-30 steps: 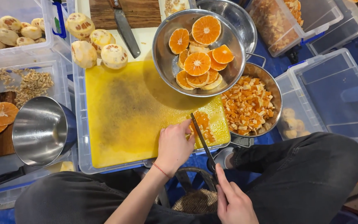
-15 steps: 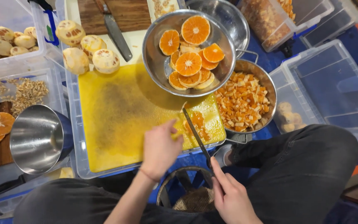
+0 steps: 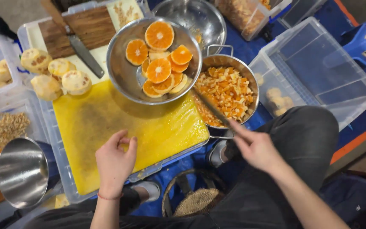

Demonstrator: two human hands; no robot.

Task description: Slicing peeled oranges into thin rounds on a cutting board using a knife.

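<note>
Steel bowl [image 3: 121, 72] holds orange slices [image 3: 159, 70], pot [image 3: 250, 80] chopped peel [image 3: 225, 93]

Blue floor covering [image 3: 250, 46] under clear plastic tubs [image 3: 318, 68], bright even light overhead

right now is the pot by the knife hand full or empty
Nearly full: the pot holds chopped orange peel pieces heaped close to its rim, below the knife in the right hand.

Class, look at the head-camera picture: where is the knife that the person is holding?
The knife is in the right hand, right of centre, its blade slanting up-left over the pot of chopped orange peel, towards the bowl of orange slices.
</note>
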